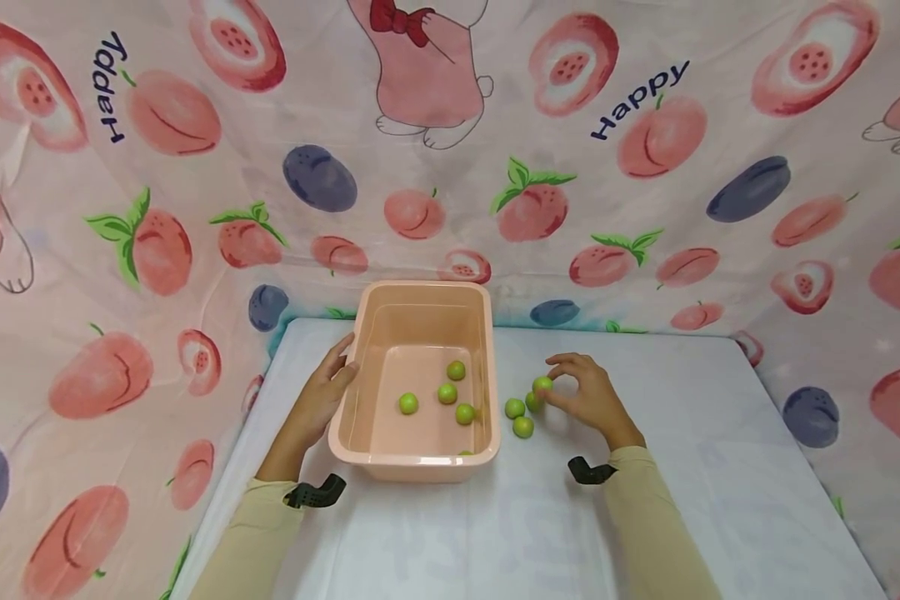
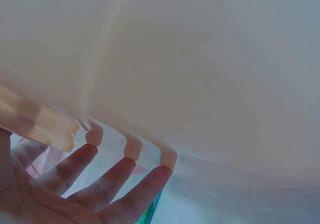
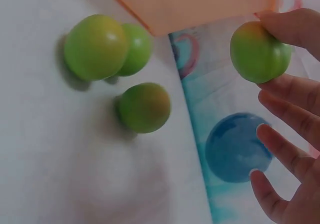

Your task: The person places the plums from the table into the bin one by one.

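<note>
A peach-coloured plastic bin (image 1: 414, 460) stands on the table with several small round green fruits (image 1: 447, 393) inside. My left hand (image 1: 324, 400) rests on the bin's left side; in the left wrist view its extended fingertips touch the glossy outer wall (image 2: 150, 74). To the right of the bin, my right hand (image 1: 587, 400) pinches one green fruit (image 3: 260, 52) between thumb and fingertips, its other fingers spread apart. Three more green fruits lie close together on the table beside the bin: one fruit (image 1: 514, 408), a nearer one (image 1: 523, 427), and one partly hidden below the held fruit (image 1: 534, 402).
A white cloth (image 1: 540, 533) covers the table. Behind and at both sides hangs a fabric printed with peaches and rabbits (image 1: 450, 175), meeting the table's back edge just beyond the bin. A black wrist mount (image 1: 591, 471) sits on each sleeve.
</note>
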The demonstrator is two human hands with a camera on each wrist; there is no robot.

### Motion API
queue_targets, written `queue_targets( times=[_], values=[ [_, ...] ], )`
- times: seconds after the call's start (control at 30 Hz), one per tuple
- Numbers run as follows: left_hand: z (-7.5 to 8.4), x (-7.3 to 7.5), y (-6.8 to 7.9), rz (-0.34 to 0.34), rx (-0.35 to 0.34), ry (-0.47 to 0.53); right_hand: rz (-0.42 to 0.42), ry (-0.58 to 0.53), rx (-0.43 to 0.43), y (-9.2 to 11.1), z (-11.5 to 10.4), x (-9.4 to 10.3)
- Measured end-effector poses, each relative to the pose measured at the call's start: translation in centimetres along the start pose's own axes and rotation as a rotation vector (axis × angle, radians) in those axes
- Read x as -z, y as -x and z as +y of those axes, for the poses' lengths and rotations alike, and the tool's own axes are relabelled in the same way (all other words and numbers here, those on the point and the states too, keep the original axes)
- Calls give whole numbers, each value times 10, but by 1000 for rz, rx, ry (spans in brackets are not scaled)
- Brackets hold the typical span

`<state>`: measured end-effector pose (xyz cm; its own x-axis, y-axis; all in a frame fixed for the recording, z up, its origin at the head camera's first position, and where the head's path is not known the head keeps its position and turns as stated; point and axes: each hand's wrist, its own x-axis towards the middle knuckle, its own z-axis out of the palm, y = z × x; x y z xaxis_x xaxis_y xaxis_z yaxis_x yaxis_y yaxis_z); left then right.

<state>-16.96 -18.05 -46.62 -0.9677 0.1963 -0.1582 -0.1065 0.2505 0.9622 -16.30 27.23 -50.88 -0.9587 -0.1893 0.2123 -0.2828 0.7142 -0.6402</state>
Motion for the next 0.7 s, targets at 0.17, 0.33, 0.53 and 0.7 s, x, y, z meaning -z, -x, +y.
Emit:
queue_targets(
  times=[0.17, 0.33, 0.53, 0.7],
  values=[
    [0, 0, -1, 0, -17, 1, 10, -16, 38, -15, -13, 12],
    [1, -1, -1, 1, -20, 3, 20, -9, 91, -31, -33, 26],
    [-1, 0, -1, 1, -11, -9, 27, -23, 173, -50, -55, 39],
    [-2, -1, -1, 6, -10, -16, 36, -35, 234, -64, -70, 45]
  ],
)
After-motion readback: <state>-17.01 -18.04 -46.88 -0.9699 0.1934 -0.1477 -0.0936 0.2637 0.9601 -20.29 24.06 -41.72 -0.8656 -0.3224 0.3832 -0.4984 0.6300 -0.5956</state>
